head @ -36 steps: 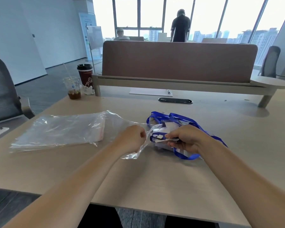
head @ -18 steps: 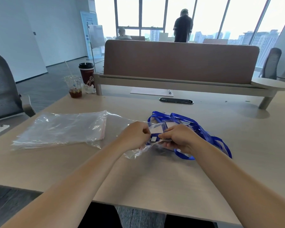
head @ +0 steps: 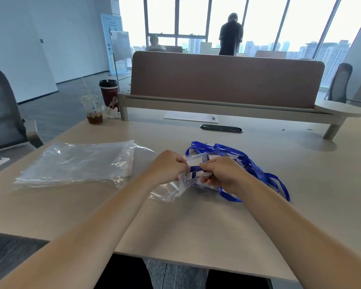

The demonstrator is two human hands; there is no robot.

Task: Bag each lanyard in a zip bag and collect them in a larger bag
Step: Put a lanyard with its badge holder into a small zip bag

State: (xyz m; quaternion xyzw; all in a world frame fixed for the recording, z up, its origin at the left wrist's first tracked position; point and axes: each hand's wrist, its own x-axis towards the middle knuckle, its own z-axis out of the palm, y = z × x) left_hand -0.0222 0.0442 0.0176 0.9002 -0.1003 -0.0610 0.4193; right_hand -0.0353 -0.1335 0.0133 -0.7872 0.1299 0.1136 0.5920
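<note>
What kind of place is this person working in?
Most likely an open-plan office high up: a desk with a brown divider panel, a mesh office chair, and tall windows overlooking city towers.

— What did the person have on?
— Dark clothing [head: 123,272] over the lap, at 6 o'clock.
— And the arms?
— The left forearm [head: 92,236], from 7 o'clock, and the right forearm [head: 300,226], from 4 o'clock, were uncovered down to the left hand [head: 169,165] and right hand [head: 221,174].
</note>
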